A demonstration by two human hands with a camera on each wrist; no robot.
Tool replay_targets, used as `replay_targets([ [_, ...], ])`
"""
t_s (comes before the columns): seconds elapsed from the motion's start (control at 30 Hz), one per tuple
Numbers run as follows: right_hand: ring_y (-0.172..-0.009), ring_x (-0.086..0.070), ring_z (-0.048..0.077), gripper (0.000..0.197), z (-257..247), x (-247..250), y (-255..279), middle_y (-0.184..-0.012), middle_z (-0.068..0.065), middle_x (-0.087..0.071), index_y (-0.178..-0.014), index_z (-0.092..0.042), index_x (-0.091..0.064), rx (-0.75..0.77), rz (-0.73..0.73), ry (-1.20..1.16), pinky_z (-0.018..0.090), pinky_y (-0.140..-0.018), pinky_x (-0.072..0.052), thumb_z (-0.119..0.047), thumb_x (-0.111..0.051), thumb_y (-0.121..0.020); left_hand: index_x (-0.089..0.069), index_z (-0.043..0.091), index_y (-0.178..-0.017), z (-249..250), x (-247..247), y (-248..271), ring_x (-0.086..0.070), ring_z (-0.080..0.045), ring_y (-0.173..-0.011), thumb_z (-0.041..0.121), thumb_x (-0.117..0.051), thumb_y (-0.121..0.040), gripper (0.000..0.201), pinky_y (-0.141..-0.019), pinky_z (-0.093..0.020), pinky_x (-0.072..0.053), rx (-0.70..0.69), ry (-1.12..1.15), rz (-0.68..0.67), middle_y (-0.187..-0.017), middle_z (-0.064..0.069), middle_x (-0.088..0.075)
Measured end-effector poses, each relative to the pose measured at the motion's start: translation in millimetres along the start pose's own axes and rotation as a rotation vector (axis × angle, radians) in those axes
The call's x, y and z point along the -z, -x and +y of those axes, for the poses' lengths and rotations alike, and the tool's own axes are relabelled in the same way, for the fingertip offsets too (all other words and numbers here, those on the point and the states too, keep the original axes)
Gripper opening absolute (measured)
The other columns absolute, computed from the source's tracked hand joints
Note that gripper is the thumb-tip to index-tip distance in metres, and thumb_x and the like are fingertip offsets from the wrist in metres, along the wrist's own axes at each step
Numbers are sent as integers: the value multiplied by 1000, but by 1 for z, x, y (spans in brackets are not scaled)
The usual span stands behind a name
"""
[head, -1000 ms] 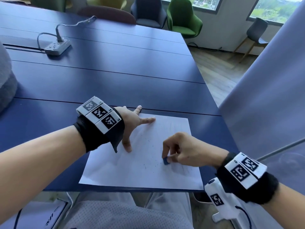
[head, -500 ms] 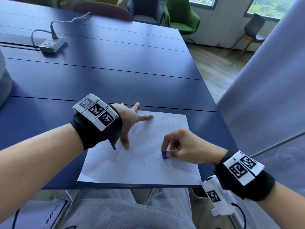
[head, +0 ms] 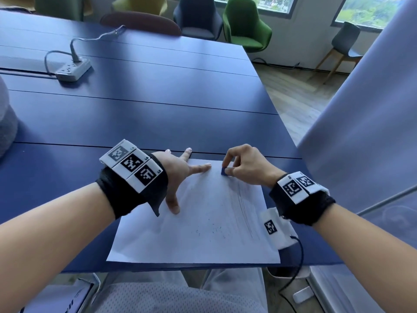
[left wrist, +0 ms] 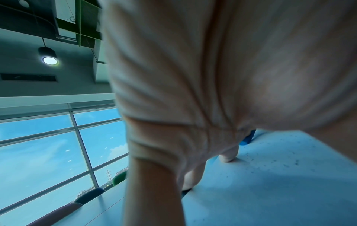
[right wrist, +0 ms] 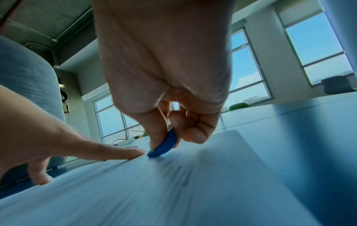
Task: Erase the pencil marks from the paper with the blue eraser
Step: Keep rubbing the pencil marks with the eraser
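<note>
A white sheet of paper (head: 203,222) lies at the near edge of the blue table (head: 135,109). Faint pencil lines (head: 244,206) run down its right side, and dark eraser crumbs (head: 212,230) dot the middle. My right hand (head: 244,164) pinches the small blue eraser (head: 224,171) between thumb and fingers and holds it down on the paper near the far edge. The right wrist view shows the eraser (right wrist: 164,144) touching the sheet, close to my left fingertip. My left hand (head: 180,175) presses flat on the paper's far left part with fingers spread.
A white power strip (head: 73,70) with its cable lies at the far left of the table. Several chairs, one of them green (head: 246,26), stand beyond the far edge. A grey cushion-like thing (head: 6,123) sits at the left. A pale panel (head: 365,132) rises on the right.
My right hand has carried the eraser from the paper's near middle up toward its far edge. The left hand has stayed spread on the sheet.
</note>
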State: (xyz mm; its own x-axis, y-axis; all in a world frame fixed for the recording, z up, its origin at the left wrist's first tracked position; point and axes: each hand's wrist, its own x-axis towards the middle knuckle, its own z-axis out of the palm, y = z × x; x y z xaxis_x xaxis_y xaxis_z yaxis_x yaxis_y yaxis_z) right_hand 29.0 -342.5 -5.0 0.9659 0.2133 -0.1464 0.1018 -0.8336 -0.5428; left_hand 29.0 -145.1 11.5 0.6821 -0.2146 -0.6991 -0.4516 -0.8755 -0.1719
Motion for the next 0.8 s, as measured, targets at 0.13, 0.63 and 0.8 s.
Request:
replay_targets([
  [0.13, -52, -50, 2, 9, -2, 3, 15, -62, -9, -58, -77, -22, -72, 58, -250, 20, 17, -52, -42, -13, -71, -79, 27, 58, -139, 2, 0, 0, 5, -47, -147, 52, -88, -60, 140, -111, -63, -29, -5, 4, 0, -157, -2, 34],
  [0.63, -50, -49, -1, 11, -3, -3, 36, -61, -8, -56, -77, -21, -71, 68, -166, 24, 17, -54, -40, -10, -69, -80, 26, 59, -140, 3, 1, 1, 3, -45, -148, 56, -87, -59, 139, -111, -60, -31, 6, -8, 8, -158, 0, 33],
  [0.8, -51, -44, 2, 10, -1, -4, 65, -66, -5, -55, -79, -21, -71, 58, -430, 28, 18, -52, -40, -12, -70, -81, 26, 59, -140, 2, 0, 0, -4, -45, -148, 60, -86, -57, 140, -106, -54, -39, 10, -44, 34, -159, -1, 31],
])
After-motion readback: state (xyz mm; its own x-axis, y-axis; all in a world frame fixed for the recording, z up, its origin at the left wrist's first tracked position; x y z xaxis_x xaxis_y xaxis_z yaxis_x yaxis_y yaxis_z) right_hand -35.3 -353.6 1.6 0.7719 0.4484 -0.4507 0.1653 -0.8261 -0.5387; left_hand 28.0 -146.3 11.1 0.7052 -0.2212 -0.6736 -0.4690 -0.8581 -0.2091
